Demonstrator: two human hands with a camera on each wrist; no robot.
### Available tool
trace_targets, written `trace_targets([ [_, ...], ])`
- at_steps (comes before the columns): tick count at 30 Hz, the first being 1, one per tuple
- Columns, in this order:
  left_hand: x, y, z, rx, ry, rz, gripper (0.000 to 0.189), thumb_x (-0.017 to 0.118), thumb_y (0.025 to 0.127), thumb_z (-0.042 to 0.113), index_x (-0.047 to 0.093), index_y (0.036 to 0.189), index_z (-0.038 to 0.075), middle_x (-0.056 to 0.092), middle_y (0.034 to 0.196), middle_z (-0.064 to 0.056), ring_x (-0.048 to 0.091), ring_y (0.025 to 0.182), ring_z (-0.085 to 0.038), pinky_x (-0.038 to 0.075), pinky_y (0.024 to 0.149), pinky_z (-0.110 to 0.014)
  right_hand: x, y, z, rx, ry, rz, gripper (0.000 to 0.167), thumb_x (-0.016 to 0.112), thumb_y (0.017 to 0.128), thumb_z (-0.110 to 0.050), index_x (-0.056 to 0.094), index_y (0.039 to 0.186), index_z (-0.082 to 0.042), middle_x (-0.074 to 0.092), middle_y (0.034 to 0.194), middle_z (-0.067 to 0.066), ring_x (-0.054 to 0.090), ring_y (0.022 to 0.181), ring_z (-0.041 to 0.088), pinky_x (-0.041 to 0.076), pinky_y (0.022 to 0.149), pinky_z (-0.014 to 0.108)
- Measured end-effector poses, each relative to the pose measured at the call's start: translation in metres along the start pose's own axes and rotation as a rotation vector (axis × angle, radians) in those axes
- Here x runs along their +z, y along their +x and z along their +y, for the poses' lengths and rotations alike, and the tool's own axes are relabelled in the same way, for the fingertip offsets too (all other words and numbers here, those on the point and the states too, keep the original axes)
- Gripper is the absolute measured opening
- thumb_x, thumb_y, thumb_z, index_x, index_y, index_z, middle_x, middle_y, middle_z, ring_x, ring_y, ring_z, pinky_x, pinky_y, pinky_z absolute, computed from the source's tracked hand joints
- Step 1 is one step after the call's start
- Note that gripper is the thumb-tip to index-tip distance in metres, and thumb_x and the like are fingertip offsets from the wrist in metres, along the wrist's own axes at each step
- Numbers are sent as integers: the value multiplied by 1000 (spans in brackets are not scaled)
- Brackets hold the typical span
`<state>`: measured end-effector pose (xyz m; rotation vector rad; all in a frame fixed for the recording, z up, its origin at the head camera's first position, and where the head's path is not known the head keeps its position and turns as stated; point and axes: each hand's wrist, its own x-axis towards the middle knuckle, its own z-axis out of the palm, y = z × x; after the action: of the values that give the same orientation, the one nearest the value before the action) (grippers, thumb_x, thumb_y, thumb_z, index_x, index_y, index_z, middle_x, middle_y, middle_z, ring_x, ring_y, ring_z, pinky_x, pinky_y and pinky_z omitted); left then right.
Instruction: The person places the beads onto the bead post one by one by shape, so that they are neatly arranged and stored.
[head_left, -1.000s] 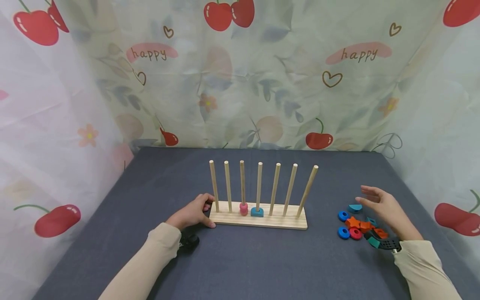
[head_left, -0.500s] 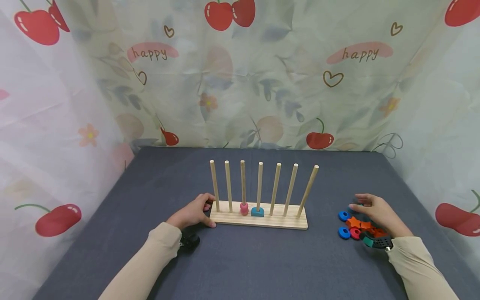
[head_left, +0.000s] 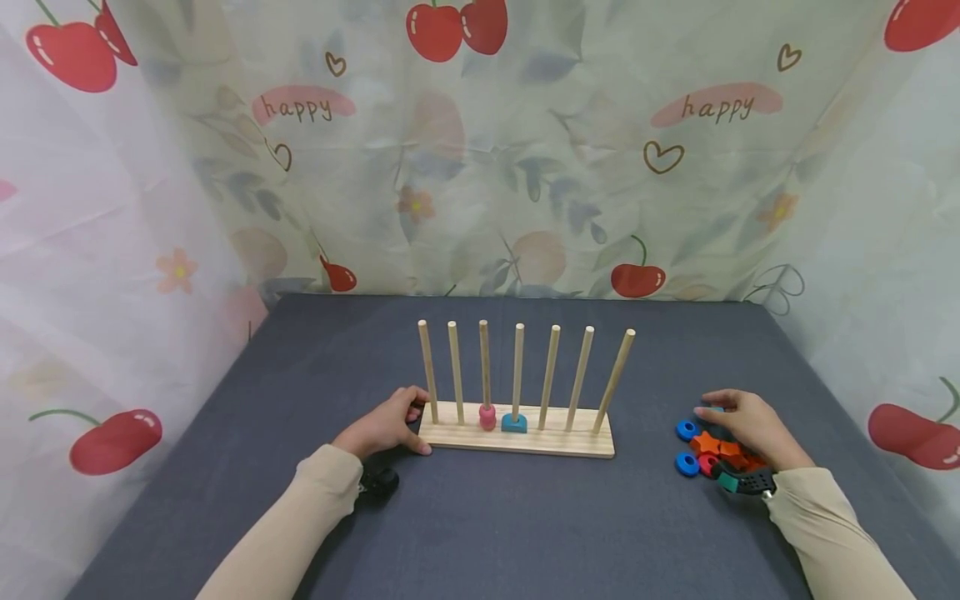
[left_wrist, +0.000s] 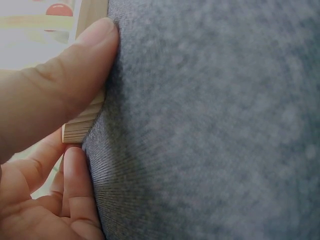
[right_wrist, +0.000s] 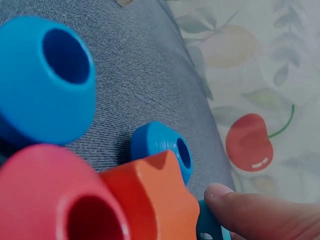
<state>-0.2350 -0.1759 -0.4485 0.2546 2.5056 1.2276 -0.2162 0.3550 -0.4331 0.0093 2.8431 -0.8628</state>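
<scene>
My left hand [head_left: 381, 429] grips the left end of a wooden peg stand [head_left: 525, 442], thumb along the front edge and fingers at the end and behind. A pink bead [head_left: 487, 417] sits at the foot of the third peg, and a blue half-round block [head_left: 514, 423] at the foot of the fourth. Over the loose beads at the right, my right hand [head_left: 753, 427] pinches a teal-blue block [right_wrist: 209, 223]; its fingers hide most of that block. Beside it lie an orange star bead [head_left: 705, 443], two blue rings [head_left: 687, 464] and a red ring [head_left: 707, 465].
More orange pieces [head_left: 731, 452] lie partly under the right wrist. The dark grey cloth [head_left: 525, 533] covers the table, and a printed curtain [head_left: 480, 192] stands around its back and sides. Several upright pegs [head_left: 551, 367] rise from the stand.
My right hand has come down and to the left, its fingers closing on the teal-blue block behind the star bead. My left hand and the stand have stayed put.
</scene>
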Motion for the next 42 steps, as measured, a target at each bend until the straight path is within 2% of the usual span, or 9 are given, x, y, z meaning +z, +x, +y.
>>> trace_targets([
  [6,2,0,-1,-5,1,9,74,88,63,-1,49,126,1,44,121,-15,46,108,-27,40,98,-45,2,2,-1,-15,-47,11,46,57,97,-39,67,116,1,59,119,30,53,89,28,41,68,32],
  [16,2,0,0,-14,5,11,74,88,63,0,49,126,2,44,121,-14,46,108,-26,40,97,-44,2,3,-3,-26,-64,19,42,55,98,-37,69,112,0,64,114,26,56,87,25,45,71,33],
  [21,2,0,0,-23,7,12,75,88,63,1,49,127,2,44,122,-14,46,109,-27,39,98,-43,0,4,-7,-12,-43,41,47,51,100,-39,65,115,3,63,114,26,55,87,25,44,68,33],
  [28,3,-1,1,-30,6,14,75,88,62,0,50,127,3,44,121,-13,45,108,-26,40,97,-43,-3,3,-20,-7,27,82,56,41,102,-44,58,123,6,59,120,29,57,94,32,49,72,39],
  [31,3,0,2,-41,-1,21,75,88,62,-1,50,126,4,45,121,-12,45,108,-26,39,98,-43,-6,3,-29,-11,118,95,59,38,102,-46,56,126,5,59,121,28,62,100,36,53,79,46],
  [33,3,0,1,-37,5,21,75,88,62,-1,50,126,3,45,121,-13,45,108,-26,39,98,-43,-8,2,-35,-18,183,104,60,36,102,-47,55,128,4,59,122,28,64,102,35,54,82,45],
  [35,3,0,2,-32,12,21,75,88,62,-1,50,126,3,45,121,-13,46,109,-26,39,98,-44,-11,0,-42,-33,240,125,60,36,101,-48,54,129,3,59,123,27,67,99,31,55,82,40],
  [38,3,0,2,-23,22,19,75,89,61,-1,50,126,2,45,121,-14,47,109,-27,40,99,-45,-15,-4,-54,-60,279,158,59,39,100,-49,55,129,-1,58,124,25,69,90,11,56,80,36],
  [42,2,0,2,-16,25,19,75,89,61,0,50,126,2,45,121,-14,47,109,-27,40,99,-45,-20,-11,-71,-82,295,204,58,46,96,-53,57,128,-6,60,123,21,63,80,-6,54,84,41],
])
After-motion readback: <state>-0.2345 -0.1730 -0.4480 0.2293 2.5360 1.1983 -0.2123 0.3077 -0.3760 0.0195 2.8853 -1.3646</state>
